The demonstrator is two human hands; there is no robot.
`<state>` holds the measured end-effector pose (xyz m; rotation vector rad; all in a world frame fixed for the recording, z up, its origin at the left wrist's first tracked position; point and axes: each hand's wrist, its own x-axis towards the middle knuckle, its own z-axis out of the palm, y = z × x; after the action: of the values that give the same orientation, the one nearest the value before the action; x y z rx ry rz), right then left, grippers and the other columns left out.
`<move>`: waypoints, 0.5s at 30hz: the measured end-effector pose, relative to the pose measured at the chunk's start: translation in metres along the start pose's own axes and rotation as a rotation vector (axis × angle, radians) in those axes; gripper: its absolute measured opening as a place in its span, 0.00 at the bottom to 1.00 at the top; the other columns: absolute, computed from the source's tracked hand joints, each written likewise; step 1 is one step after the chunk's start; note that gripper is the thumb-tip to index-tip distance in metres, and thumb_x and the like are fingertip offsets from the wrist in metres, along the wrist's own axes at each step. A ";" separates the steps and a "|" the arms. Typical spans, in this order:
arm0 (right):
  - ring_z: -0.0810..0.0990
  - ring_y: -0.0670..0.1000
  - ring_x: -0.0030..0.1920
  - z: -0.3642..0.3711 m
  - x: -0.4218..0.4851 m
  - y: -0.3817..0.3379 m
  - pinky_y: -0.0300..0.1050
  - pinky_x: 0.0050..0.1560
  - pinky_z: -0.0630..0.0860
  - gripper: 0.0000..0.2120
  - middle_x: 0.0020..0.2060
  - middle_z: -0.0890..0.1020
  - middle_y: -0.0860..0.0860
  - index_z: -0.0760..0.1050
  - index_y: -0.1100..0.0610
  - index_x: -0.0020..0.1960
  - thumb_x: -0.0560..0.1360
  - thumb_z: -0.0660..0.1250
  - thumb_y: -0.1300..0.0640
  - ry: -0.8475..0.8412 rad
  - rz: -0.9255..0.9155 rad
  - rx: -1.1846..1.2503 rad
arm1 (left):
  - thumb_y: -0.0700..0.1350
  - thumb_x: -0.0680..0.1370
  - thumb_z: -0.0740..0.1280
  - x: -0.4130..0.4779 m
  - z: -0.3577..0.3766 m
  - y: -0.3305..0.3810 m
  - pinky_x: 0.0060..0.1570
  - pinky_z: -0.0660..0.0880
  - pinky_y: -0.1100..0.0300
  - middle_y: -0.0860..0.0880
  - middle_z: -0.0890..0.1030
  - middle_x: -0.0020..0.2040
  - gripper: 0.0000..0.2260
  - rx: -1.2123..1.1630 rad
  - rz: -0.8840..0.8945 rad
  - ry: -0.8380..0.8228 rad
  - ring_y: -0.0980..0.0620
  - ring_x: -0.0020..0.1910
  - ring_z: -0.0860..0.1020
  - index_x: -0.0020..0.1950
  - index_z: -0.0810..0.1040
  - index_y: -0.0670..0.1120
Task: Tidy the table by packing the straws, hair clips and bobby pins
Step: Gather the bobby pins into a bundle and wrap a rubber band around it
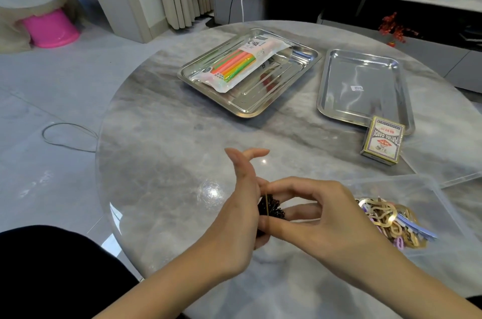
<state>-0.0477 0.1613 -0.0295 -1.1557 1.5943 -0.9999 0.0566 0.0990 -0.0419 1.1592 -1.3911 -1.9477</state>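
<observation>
At the lower centre of the frame, the left hand [242,217] is gripping a dark bundle of bobby pins [272,208] with its lower fingers, forefinger and thumb splayed upward. The right hand [315,210] is pinching the same bundle, seemingly working a thin yellowish elastic band [267,204] around it. If the band is slipping or snapping off the end, pins could be scattering over the glossy table [169,162]. The hair clips [388,219] are lying at lower right and the pack of straws [236,64] in the upper-centre steel tray [250,110].
</observation>
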 end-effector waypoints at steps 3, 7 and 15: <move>0.85 0.46 0.40 -0.004 0.003 0.002 0.44 0.51 0.80 0.10 0.42 0.84 0.48 0.84 0.48 0.45 0.64 0.77 0.54 -0.054 0.063 -0.038 | 0.76 0.59 0.35 -0.001 -0.005 -0.007 0.31 0.61 0.64 0.49 0.81 0.30 0.39 -0.027 -0.145 -0.098 0.48 0.29 0.68 0.53 0.71 0.57; 0.85 0.48 0.38 -0.010 0.004 0.002 0.44 0.46 0.78 0.06 0.41 0.84 0.47 0.83 0.46 0.44 0.67 0.75 0.52 -0.146 0.073 -0.119 | 0.77 0.64 0.35 0.004 -0.014 -0.009 0.25 0.59 0.71 0.46 0.77 0.34 0.45 -0.043 -0.316 -0.233 0.54 0.19 0.62 0.60 0.71 0.48; 0.83 0.55 0.35 -0.022 0.002 0.000 0.47 0.38 0.76 0.04 0.42 0.82 0.50 0.82 0.43 0.46 0.72 0.71 0.50 -0.291 -0.025 -0.229 | 0.74 0.71 0.48 0.011 -0.023 -0.006 0.25 0.62 0.64 0.45 0.72 0.32 0.36 -0.145 -0.485 -0.361 0.50 0.22 0.68 0.52 0.72 0.42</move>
<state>-0.0686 0.1614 -0.0242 -1.4103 1.4871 -0.6396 0.0712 0.0808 -0.0539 1.1993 -1.1777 -2.6600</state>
